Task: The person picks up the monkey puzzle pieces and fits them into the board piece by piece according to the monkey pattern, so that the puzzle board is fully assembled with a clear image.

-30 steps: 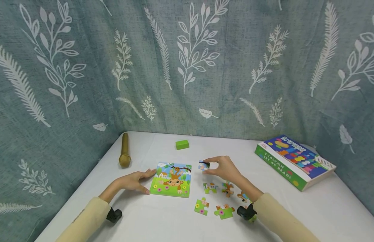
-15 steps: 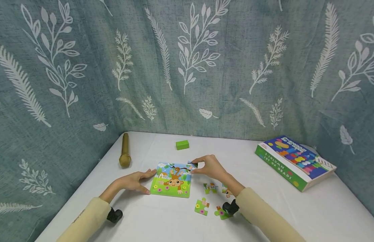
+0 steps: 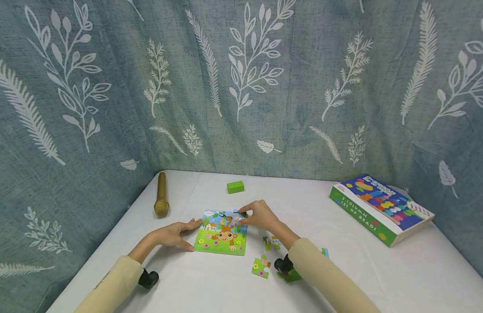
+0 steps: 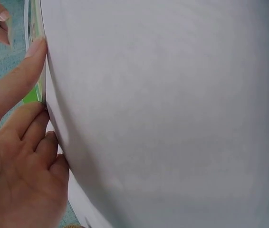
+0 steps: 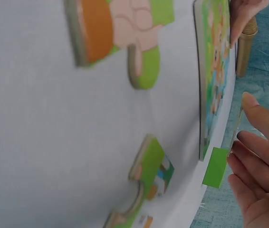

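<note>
A monkey puzzle board (image 3: 221, 234) lies on the white table (image 3: 210, 287). My left hand (image 3: 174, 234) rests flat beside it, straight fingers (image 4: 15, 90) touching the board's left edge (image 4: 35, 57). My right hand (image 3: 260, 216) pinches a puzzle piece (image 3: 239, 213) over the board's top right corner. In the right wrist view the board (image 5: 211, 80) shows edge-on, with my right hand's fingers (image 5: 260, 156) beyond it. Loose pieces lie right of the board: one with a house (image 3: 271, 242), a green one (image 3: 260, 267), and another (image 3: 290, 275) partly under my right sleeve.
A gold cylinder (image 3: 161, 194) lies at the back left and a small green block (image 3: 235, 187) at the back middle. A colourful beads box (image 3: 380, 208) sits at the right. Patterned curtain encloses the table on three sides.
My right hand carried the puzzle piece leftwards from beside the board to over its top right corner. The left hand stayed at the board's left edge.
</note>
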Motion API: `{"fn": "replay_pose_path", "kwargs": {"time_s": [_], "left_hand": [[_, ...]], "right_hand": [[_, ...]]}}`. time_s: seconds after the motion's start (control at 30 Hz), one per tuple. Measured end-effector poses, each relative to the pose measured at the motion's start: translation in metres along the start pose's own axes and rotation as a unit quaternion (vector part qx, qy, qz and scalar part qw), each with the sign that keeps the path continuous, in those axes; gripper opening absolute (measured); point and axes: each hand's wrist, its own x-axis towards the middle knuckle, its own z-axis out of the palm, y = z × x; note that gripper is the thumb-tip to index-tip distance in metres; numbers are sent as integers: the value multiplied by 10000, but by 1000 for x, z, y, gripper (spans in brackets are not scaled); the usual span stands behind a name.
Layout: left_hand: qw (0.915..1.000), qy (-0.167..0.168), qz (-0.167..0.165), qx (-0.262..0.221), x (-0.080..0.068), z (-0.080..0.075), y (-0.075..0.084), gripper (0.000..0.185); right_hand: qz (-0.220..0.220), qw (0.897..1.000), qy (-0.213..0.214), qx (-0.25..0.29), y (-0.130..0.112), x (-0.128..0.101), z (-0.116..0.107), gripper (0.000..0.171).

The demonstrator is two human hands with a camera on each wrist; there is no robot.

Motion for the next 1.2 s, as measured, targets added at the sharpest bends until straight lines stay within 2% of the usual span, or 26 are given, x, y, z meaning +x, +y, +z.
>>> {"fn": "replay_pose_path", "kwargs": {"time_s": [0.43, 0.97, 1.2], "left_hand": [[10000, 12, -22, -1, -1, 1, 4, 88], [10000, 21, 5, 33, 0, 0, 1, 87], [10000, 10, -16, 4, 0, 1, 1, 88]], "right_hand": [[195, 9983, -366, -407, -2, 5, 11, 41], [106, 9994, -302, -134, -3, 5, 17, 40], [272, 9984, -410, -271, -4, 6, 15, 48]]}}
